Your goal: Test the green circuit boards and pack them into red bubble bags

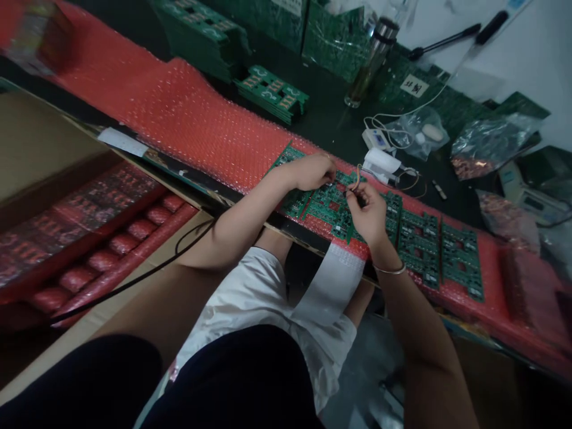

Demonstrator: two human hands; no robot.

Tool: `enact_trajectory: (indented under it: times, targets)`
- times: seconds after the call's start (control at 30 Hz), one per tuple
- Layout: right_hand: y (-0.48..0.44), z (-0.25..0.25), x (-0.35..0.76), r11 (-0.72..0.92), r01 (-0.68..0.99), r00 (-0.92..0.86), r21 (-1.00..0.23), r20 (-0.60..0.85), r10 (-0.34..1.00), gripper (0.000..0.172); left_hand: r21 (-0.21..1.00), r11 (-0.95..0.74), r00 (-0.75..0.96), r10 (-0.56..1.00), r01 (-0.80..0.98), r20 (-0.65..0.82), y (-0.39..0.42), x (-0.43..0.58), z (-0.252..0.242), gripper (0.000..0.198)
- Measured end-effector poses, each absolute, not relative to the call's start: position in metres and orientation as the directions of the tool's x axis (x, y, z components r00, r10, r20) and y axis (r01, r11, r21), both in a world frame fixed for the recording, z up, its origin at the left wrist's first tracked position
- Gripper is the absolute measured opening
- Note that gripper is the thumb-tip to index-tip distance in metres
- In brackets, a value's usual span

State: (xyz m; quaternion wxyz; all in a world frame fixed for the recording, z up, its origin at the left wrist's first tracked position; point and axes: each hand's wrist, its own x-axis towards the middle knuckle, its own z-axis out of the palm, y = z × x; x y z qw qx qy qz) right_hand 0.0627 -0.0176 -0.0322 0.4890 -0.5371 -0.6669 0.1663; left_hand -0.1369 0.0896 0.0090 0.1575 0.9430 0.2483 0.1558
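A row of green circuit boards (417, 241) lies on red bubble wrap along the bench edge. My left hand (315, 171) rests over the boards to the left, its fingers curled together in a pinch; what is between them is hidden. Close by on the right, my right hand (369, 208) is closed over a populated board (328, 205). From its fingertips rises a thin brownish wire (358, 173), which it pinches near the end. The tip of that wire at the board is too small to make out.
Behind the boards stand a stack of green panels (272, 92), a glass bottle (373, 59) and a small white device (378, 140) with cables. Bags of copper-coloured parts (473, 164) lie at the right. At lower left, an open carton (44, 143) holds wrapped boards.
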Motion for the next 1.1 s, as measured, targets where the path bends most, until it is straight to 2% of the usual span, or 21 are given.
enact_trajectory:
  times: [0.2, 0.37, 0.53, 0.7, 0.8, 0.87, 1.0, 1.1]
  targets:
    - [-0.02, -0.026, 0.058, 0.322, 0.56, 0.102, -0.763, 0.449, 0.888, 0.017, 0.306, -0.839, 0.855, 0.503, 0.45, 0.123, 0.099, -0.125, 0.018, 0.02]
    - [-0.022, -0.02, 0.057, 0.305, 0.622, 0.086, -0.722, 0.45, 0.889, 0.021, 0.21, -0.848, 0.859, 0.509, 0.487, 0.065, 0.102, -0.118, 0.024, 0.022]
    - [-0.022, -0.02, 0.056, 0.284, 0.644, 0.105, -0.71, 0.45, 0.887, 0.024, 0.169, -0.831, 0.84, 0.541, 0.53, 0.027, 0.099, -0.112, 0.025, 0.021]
    - [-0.022, -0.021, 0.055, 0.299, 0.623, 0.104, -0.723, 0.456, 0.884, 0.022, 0.238, -0.793, 0.8, 0.593, 0.56, 0.093, 0.097, -0.109, 0.02, 0.021]
    - [-0.021, -0.021, 0.056, 0.309, 0.606, 0.118, -0.733, 0.466, 0.877, 0.021, 0.309, -0.779, 0.775, 0.609, 0.545, 0.168, 0.094, -0.118, 0.018, 0.047]
    - [-0.02, -0.021, 0.057, 0.315, 0.574, 0.123, -0.756, 0.46, 0.879, 0.021, 0.316, -0.788, 0.769, 0.602, 0.528, 0.215, 0.089, -0.129, 0.016, 0.056]
    - [-0.017, -0.019, 0.061, 0.293, 0.521, 0.137, -0.802, 0.417, 0.898, 0.023, 0.201, -0.846, 0.813, 0.531, 0.494, 0.237, 0.068, -0.152, 0.009, 0.035]
    - [-0.01, -0.013, 0.06, 0.289, 0.47, 0.173, -0.834, 0.408, 0.896, 0.029, 0.122, -0.843, 0.816, 0.537, 0.523, 0.212, 0.049, -0.157, 0.004, 0.036]
